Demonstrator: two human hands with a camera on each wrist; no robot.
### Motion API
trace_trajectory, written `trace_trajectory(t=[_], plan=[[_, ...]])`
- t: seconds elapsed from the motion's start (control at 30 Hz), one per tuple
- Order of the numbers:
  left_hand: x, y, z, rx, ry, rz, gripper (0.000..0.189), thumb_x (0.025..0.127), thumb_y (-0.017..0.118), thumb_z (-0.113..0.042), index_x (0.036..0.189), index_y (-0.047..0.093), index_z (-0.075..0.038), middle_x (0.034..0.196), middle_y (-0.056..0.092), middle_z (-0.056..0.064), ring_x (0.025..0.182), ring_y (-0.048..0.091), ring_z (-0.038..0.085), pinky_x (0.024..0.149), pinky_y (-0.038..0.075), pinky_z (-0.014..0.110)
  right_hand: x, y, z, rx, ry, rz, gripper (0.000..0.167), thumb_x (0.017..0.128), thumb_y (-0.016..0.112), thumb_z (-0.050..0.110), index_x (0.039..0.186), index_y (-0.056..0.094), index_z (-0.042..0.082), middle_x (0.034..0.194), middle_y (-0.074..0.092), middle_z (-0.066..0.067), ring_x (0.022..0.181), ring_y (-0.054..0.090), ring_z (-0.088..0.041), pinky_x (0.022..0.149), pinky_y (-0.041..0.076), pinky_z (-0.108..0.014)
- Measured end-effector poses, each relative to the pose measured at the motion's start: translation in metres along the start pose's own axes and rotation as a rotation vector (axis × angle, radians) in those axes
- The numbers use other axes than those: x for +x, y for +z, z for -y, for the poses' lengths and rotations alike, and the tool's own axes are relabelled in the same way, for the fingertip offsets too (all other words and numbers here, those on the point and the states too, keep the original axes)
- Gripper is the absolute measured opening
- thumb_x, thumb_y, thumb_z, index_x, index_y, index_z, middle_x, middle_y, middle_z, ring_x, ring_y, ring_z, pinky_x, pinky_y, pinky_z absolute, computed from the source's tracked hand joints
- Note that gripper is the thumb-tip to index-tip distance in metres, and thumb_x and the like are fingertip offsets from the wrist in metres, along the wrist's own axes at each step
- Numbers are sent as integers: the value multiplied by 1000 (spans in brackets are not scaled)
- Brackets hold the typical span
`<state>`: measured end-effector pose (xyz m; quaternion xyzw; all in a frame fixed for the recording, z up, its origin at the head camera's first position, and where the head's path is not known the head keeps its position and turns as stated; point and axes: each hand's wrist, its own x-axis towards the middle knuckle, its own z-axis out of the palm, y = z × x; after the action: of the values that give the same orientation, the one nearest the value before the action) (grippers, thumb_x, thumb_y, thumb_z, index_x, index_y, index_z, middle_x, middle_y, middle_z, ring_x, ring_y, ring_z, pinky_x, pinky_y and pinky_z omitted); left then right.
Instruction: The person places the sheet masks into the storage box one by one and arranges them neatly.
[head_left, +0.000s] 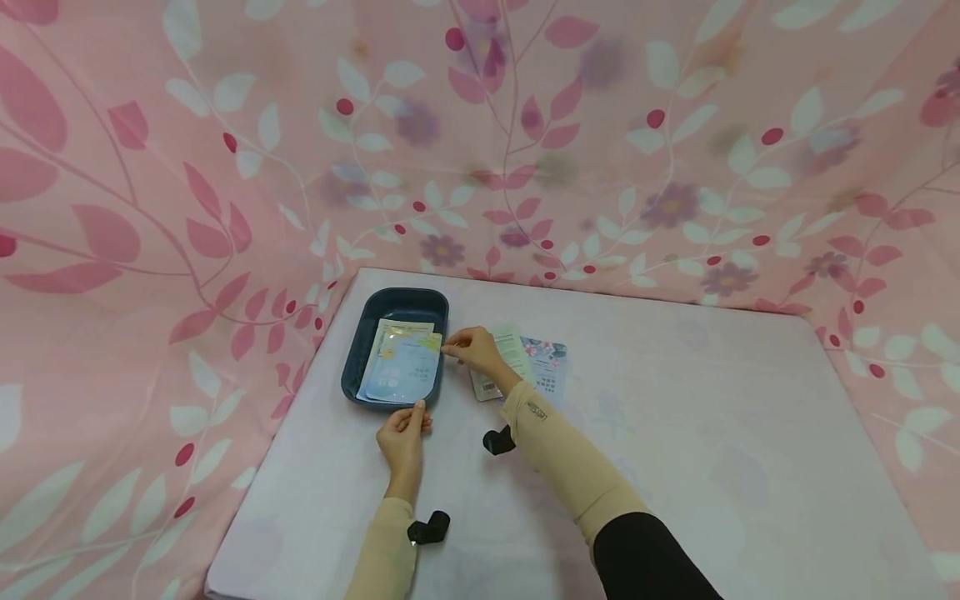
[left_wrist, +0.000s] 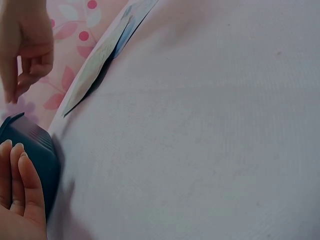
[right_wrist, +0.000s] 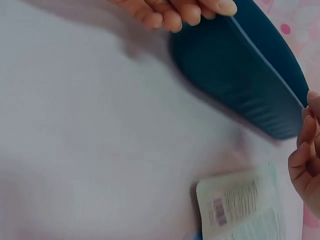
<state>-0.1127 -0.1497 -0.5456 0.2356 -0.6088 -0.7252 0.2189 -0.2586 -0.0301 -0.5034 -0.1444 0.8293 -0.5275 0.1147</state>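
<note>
A dark blue tray [head_left: 395, 298] stands at the left of the table, with flat packets inside. The topmost is a light blue packet [head_left: 405, 367] with yellow marks; a pale yellow one [head_left: 408, 326] shows beneath it. My left hand [head_left: 403, 437] pinches the tray's near rim, thumb on top and fingers against the outer wall, as the right wrist view shows. On the tray's right rim, near the light blue packet's edge, my right hand [head_left: 474, 348] pinches with thumb and fingertips. Just right of that hand lie a pale green packet [right_wrist: 240, 205] and a blue flowered packet [head_left: 550, 367], overlapping.
A white cloth covers the table [head_left: 712, 433], which stretches far to the right. Behind and to the left hangs a pink curtain [head_left: 525, 167] with leaves and flowers. A small black device [head_left: 429, 528] sits at each wrist.
</note>
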Motion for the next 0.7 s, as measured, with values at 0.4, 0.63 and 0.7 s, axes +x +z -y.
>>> trace_trajectory(t=[0.4,0.63,0.7], plan=[[3,2,14,7,29,-33,24,85,69,-4,79,61,18,63,65,10,52,62,7,52,56,20,-17,-40,-18,22,4,-90,16,88,67,12,94,70,-2,85,69,-16,73,64,-38,56,52,-23],[3,0,14,4,10,-22,26,85,70,-7,81,62,18,66,66,13,53,62,7,53,57,21,-33,-55,-26,1,25,-148,16,86,69,11,91,69,-4,82,67,-14,63,62,-21,56,54,-23],[3,0,13,-1,6,-14,26,85,69,-6,82,62,18,68,66,17,54,62,8,53,57,22,-38,-59,-30,3,29,-157,16,86,69,10,91,69,-5,82,67,-14,61,60,-17,56,54,-23]])
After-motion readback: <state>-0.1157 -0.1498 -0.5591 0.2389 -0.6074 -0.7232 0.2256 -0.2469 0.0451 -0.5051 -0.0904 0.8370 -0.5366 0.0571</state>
